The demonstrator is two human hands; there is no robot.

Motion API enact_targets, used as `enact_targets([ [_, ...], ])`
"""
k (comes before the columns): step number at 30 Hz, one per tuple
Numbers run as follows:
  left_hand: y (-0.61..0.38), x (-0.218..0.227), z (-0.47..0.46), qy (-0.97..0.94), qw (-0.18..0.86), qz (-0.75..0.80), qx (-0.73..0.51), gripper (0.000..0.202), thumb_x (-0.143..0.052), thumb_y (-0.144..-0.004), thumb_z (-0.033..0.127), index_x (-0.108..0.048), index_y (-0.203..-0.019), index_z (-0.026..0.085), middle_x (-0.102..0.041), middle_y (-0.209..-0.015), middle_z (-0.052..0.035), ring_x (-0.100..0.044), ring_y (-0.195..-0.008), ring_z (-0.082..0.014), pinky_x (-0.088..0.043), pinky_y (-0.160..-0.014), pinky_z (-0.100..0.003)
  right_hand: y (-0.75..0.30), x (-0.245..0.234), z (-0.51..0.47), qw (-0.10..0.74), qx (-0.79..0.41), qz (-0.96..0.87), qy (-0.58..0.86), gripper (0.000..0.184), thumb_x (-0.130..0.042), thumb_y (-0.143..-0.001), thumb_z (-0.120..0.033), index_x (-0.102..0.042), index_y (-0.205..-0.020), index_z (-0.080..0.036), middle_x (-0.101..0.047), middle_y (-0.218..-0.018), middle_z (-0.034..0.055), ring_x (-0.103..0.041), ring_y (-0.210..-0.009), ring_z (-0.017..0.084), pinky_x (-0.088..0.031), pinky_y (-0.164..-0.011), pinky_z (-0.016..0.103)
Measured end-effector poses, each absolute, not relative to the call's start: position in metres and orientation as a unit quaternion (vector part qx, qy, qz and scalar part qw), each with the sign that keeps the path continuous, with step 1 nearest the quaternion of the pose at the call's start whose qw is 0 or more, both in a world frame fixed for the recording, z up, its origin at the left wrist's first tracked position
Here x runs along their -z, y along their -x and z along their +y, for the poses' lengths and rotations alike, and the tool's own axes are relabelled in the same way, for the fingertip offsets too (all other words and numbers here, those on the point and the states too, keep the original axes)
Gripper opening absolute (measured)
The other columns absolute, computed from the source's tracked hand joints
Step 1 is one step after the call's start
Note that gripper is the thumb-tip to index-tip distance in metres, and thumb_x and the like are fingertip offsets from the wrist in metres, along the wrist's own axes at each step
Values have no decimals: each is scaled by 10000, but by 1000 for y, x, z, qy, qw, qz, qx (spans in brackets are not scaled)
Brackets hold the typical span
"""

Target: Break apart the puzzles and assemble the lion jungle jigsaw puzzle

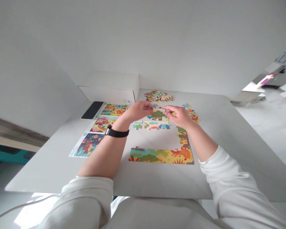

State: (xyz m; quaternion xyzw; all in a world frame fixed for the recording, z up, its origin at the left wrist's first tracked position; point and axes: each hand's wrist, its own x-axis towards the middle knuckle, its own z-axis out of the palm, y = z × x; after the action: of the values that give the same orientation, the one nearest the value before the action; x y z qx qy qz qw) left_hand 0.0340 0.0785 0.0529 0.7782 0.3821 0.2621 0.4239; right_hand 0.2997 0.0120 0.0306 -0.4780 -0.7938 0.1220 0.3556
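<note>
Both my hands meet above the middle of a white table (50, 165). My left hand (138, 110), with a black band at the wrist, and my right hand (178, 115) pinch the same small cluster of puzzle pieces (158, 114), green and cream, held just above the table. Below them lies a short row of joined pieces (154, 125). Nearer to me sits the partly built puzzle (162, 155), its bottom edge and right side joined in an L shape.
A reference sheet with three coloured pictures (98, 130) lies at the left, beside a dark phone (92, 110). A white box (111, 86) stands at the back left. Loose piece piles sit at the back (158, 95) and right (193, 114).
</note>
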Motion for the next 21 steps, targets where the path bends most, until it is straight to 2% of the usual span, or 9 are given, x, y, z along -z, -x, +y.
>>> enact_targets([
  [4,-36,-50,78,-791,403,387,-247,203,-716,-757,327,-723,-913,196,-721,-728,-6,-623,-628,-137,-404,-554,-239,-298,-29,14,370,-180,-775,480,271,-690,-984,-381,-801,-1193,-250,-842,-964,42,-790,-885,218,-603,-870,348],
  [9,-40,-49,77,-795,410,383,-232,182,-701,-753,314,-722,-893,200,-739,-752,-11,-632,-646,-140,-422,-578,-241,-296,-30,14,382,-228,-754,483,238,-715,-954,-429,-808,-1075,-246,-837,-962,46,-782,-874,215,-598,-844,338],
  [14,-43,-53,72,-792,415,387,-225,167,-683,-758,308,-707,-880,196,-733,-739,-8,-630,-644,-140,-418,-578,-242,-295,-34,13,382,-251,-741,491,221,-725,-934,-416,-801,-1033,-234,-832,-947,51,-772,-861,208,-590,-845,332],
  [21,-49,-54,65,-803,389,391,-227,232,-678,-833,420,-724,-855,194,-732,-733,-23,-593,-607,-134,-372,-534,-247,-297,-38,11,370,-256,-739,503,242,-731,-928,-447,-803,-1010,-230,-828,-950,52,-757,-865,211,-583,-843,341],
])
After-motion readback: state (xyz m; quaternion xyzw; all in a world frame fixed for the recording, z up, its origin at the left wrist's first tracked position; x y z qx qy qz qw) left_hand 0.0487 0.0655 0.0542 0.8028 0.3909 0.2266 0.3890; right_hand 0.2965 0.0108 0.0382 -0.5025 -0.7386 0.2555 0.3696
